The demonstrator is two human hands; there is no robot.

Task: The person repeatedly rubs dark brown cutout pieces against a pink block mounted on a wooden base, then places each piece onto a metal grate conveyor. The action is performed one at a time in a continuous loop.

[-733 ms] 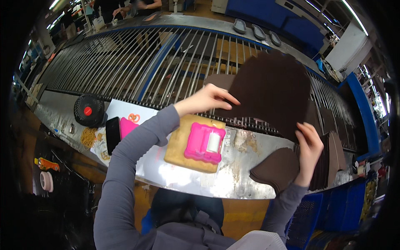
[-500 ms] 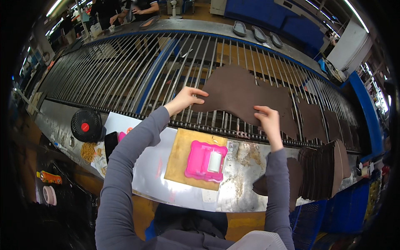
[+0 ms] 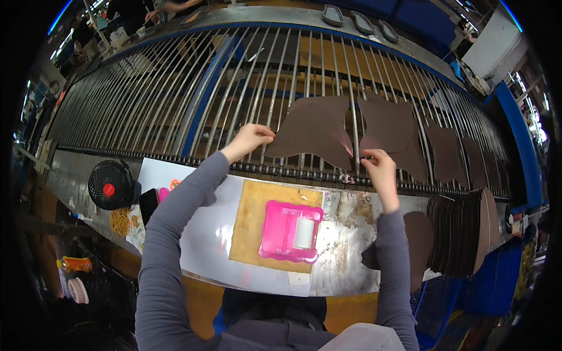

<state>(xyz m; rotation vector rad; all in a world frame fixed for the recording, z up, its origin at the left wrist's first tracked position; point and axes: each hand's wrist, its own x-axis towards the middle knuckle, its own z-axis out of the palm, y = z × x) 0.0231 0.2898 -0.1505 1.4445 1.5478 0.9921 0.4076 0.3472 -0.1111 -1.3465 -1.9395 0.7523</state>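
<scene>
A dark brown cut piece of leather-like sheet (image 3: pixel 313 128) lies across the metal rollers in front of me. At its left edge, my left hand (image 3: pixel 253 139) is closed, thumb and fingertips pinched at the border. My right hand (image 3: pixel 380 171) is just past the piece's lower right corner, forefinger and thumb slightly apart, with nothing visible between them. Directly above that hand lies a second brown piece (image 3: pixel 386 126), separated from the first by a narrow gap with a roller showing. Its lower edge comes close to my right fingertips.
More brown pieces (image 3: pixel 448 155) lie along the roller conveyor (image 3: pixel 193 105) to the right. A brown stack (image 3: pixel 456 234) stands on the metal table (image 3: pixel 345 251), near a pink tray with a white roller (image 3: pixel 291 231). Left are a black fan (image 3: pixel 111 184) and a phone (image 3: pixel 148 203).
The piece between my hands has come down flat on the rollers, and a gap now separates it from the piece to its right. My right fingers have come off its edge.
</scene>
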